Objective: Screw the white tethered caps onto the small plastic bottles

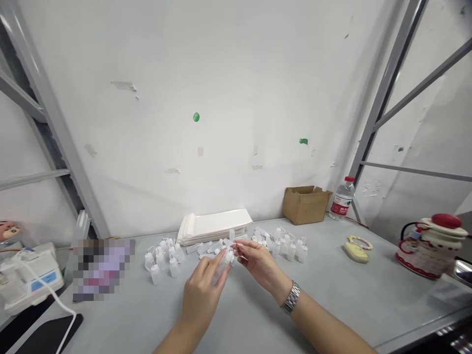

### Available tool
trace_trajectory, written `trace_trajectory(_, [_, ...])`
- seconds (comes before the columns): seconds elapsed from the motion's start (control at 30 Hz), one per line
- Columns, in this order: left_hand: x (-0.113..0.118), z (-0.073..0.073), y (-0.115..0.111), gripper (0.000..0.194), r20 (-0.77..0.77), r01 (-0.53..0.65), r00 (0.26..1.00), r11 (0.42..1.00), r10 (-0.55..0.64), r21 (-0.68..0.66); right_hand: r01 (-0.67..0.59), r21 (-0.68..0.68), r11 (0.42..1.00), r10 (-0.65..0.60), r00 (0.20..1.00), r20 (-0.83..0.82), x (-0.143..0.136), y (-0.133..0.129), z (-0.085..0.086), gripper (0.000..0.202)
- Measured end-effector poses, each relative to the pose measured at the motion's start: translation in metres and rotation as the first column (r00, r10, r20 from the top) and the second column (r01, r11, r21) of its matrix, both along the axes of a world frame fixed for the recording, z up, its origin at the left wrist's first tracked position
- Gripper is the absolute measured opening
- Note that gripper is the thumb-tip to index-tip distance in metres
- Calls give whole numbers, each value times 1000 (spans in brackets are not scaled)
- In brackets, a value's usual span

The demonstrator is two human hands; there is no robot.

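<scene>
Near the middle of the grey table, my left hand (204, 285) is closed around a small translucent white bottle (221, 268), which tilts up to the right. Beside its top, my right hand (260, 263) pinches a small white piece, partly hidden by the fingers; a metal watch is on that wrist. Several similar small bottles (173, 267) stand to the left of my hands, some with looped cap straps. More bottles (291, 251) stand to the right. Between these groups, loose translucent tubes (204, 247) lie behind my hands.
A stack of white sheets or envelopes (217, 223) lies against the wall. Toward the back right are an open cardboard box (307, 206) and a water bottle (341, 199). A yellow case (356, 251) and a decorated pot (431, 246) sit right; a white device (33, 278) is left.
</scene>
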State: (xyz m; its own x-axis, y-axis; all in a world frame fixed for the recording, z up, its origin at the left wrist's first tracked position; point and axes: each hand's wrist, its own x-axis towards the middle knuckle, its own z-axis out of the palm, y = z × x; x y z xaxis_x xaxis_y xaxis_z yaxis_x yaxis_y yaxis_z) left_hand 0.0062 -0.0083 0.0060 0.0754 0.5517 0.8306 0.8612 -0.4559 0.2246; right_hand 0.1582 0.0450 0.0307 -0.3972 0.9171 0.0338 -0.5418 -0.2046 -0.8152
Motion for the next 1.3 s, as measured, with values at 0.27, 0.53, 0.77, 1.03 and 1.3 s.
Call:
trace_trajectory(0.27, [-1,0,2,30,-15,-13,1000,1000,13,16,47,-13,999,-47,999,6,-2,-2,2,21])
trace_trajectory(0.53, [0,-5,1,29,-26,-26,999,1000,26,-14,66,-22,998,-65,998,13,-4,-1,-4,19])
trace_trajectory(0.77, [1,-6,3,29,-22,-9,1000,998,8,-65,58,-77,995,-60,998,-15,-5,1,-9,23])
trace_trajectory(1.03, [1,-7,3,27,-5,4,1000,996,-5,-90,27,-104,994,-33,998,-51,-6,2,-9,23])
trace_trajectory(1.3, [0,-10,5,28,16,-3,1000,986,6,-168,8,-106,994,-16,997,-72,-5,6,-13,22])
